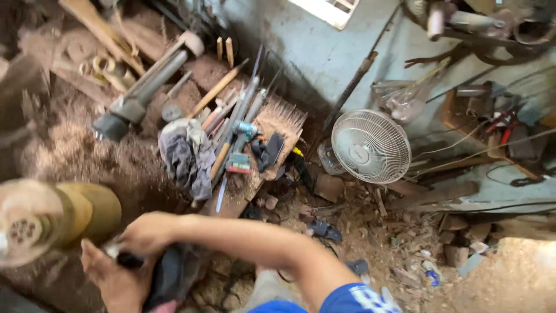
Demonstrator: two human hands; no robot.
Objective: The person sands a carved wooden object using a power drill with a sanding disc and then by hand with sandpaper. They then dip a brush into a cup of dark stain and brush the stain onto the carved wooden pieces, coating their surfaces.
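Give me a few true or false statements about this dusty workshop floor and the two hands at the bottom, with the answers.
1. The round white electric fan stands by the wall. True.
2. The crumpled grey cloth hangs on the fan. False: it lies on the tools beside the wooden board.
3. The right hand and left hand meet at a small dark object. True.
4. The floor is swept clean. False: sawdust and wood scraps cover it.

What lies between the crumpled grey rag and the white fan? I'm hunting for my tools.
In the head view, between the grey rag and the fan: long-handled tools on a sawdust-covered board.
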